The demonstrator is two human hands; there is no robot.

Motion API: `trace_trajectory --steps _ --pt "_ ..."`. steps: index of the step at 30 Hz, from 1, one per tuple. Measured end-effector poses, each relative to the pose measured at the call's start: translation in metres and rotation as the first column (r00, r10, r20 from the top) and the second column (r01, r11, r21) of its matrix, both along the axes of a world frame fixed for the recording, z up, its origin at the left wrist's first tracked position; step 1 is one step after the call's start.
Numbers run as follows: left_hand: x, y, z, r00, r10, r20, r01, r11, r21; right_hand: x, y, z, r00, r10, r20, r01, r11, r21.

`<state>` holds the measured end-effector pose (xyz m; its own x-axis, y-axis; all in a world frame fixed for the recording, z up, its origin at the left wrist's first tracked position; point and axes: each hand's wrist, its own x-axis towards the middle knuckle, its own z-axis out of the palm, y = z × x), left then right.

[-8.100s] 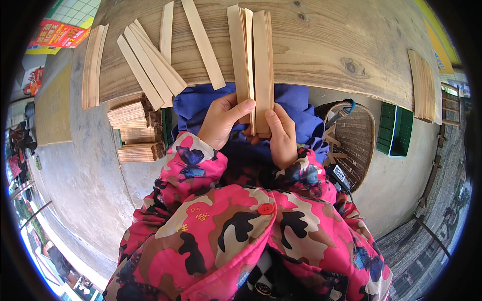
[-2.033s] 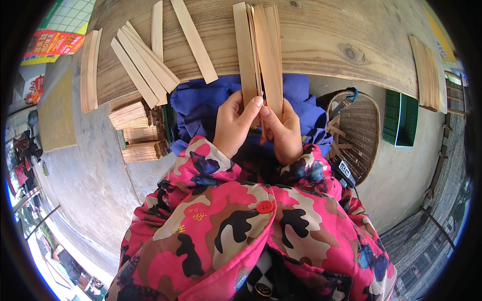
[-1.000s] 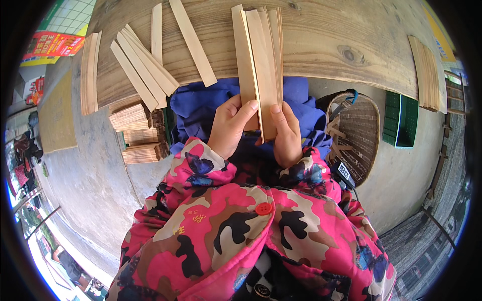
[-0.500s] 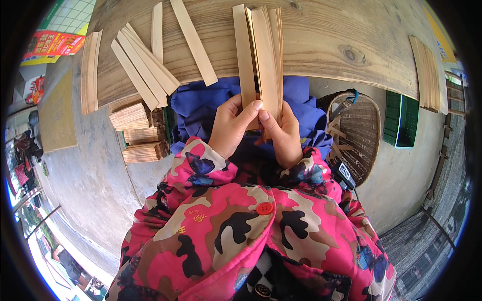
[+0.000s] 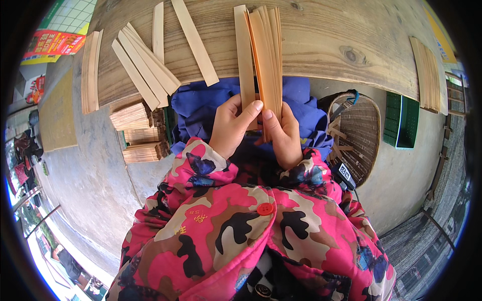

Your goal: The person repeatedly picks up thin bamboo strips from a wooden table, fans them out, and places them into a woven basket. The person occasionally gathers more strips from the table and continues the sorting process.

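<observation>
Wooden strips point(image 5: 268, 55), thin and pale, are clamped by their near ends in both our hands, pointing away from us across the front edge of the counter point(image 5: 341, 35). Our left hand point(image 5: 228, 125) is closed on the left portion, its thumb pressed on top near the inner edge and its fingers curled beneath, mostly hidden from us. Our right hand point(image 5: 285, 135) grips the right portion in much the same way, thumb against the upper face. Our thumb tips lie just beside each other; whether the fingers below touch, we cannot tell. A narrow gap divides the two portions toward their far ends, and the right one spreads into a slim fan (its inner side glows a warm orange). We cannot tell whether those far ends rest on the counter or hang above it.

Under our hands we see a rumpled blue cloth point(image 5: 196, 105). Left of the held wood, a lone strip point(image 5: 196, 42) lies slantwise near a splayed pile point(image 5: 145, 65), with a bundle point(image 5: 91, 72) at the counter's left end and another bundle point(image 5: 426, 75) at its right end. Lower down sit stacked bundles point(image 5: 140, 153) to our left, and a woven basket point(image 5: 364, 135) and a green crate point(image 5: 404, 123) to our right.
</observation>
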<state>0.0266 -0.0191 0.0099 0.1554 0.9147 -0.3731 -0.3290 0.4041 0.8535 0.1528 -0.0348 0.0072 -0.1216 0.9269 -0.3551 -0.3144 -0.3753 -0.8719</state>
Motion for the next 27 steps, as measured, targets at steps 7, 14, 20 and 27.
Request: trace_trajectory --steps 7,14,20,27 --pt "0.001 0.000 0.003 0.998 0.030 0.047 -0.029 0.999 -0.025 0.001 0.001 0.003 0.998 -0.045 -0.050 0.043 0.998 -0.040" --pt "0.004 0.000 -0.001 0.988 0.065 -0.139 -0.059 0.997 0.045 0.000 0.000 0.004 1.000 -0.004 0.005 0.004 0.999 -0.050" --pt "0.000 0.002 -0.003 0.767 0.197 -0.611 0.056 0.928 0.369 0.002 -0.001 -0.005 1.000 -0.017 0.005 0.017 1.000 0.006" --pt "0.017 -0.011 0.013 0.785 0.111 -0.609 0.199 0.886 0.419 -0.001 -0.002 -0.008 0.999 -0.017 0.041 0.010 0.988 0.151"
